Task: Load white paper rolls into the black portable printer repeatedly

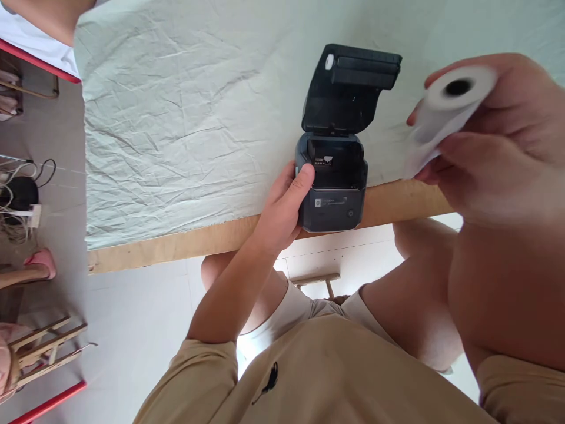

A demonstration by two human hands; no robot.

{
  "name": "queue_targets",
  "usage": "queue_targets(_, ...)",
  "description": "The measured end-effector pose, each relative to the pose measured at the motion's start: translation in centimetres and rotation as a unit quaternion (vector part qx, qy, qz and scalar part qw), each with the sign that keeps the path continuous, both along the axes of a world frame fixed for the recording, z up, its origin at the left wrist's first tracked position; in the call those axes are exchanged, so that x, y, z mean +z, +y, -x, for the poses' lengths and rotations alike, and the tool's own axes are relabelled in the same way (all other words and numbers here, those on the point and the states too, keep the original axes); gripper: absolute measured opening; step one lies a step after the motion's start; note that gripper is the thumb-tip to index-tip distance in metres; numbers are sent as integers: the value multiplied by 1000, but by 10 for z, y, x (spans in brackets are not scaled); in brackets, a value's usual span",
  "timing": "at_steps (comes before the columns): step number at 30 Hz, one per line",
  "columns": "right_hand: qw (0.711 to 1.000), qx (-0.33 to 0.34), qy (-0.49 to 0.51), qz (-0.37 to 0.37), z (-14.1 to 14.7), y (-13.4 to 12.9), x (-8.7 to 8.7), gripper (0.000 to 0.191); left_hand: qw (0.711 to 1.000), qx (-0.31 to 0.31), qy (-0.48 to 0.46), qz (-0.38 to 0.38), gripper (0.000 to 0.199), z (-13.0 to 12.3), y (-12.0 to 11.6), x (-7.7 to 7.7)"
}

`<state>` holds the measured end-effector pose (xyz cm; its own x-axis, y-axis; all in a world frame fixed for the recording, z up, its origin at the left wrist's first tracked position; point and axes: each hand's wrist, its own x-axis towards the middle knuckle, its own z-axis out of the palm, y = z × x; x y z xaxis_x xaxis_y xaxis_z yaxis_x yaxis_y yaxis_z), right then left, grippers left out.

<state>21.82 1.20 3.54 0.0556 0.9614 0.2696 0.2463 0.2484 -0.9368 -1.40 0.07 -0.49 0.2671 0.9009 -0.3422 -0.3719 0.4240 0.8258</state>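
A small dark label printer point(338, 209) is at the table's front edge, its lid point(339, 106) swung up and its paper bay exposed. My left hand point(289, 203) grips the printer's left side, with the thumb over the rim of the bay. Off to the right, raised beside the printer and apart from it, my right hand point(498, 135) is closed on a white paper roll point(474, 82). The roll's dark core hole faces me, and a loose strip of paper hangs between thumb and fingers. Motion blurs the roll and this hand.
A pale wrinkled cloth point(185, 129) covers the table, whose wooden edge point(176, 253) shows in front. Another person's arm point(53, 17) reaches in at the top left. Cables point(15, 218) and a wooden stool point(44, 350) lie to the left on the floor side.
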Motion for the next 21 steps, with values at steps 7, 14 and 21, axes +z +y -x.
queue_targets(7, 987, -25, -161, 11, -16, 6, -56, 26, 1000, 19, -5, 18, 26, 0, -1, -1)
queue_targets(14, 968, -37, -236, -69, -17, 10, -55, 25, 1000, 20, -4, 7, 29, 2, -1, -5)
queue_targets(21, 963, -47, -266, 19, -23, 18, -72, 68, 1000, 27, 7, 7, 26, 0, -1, -2)
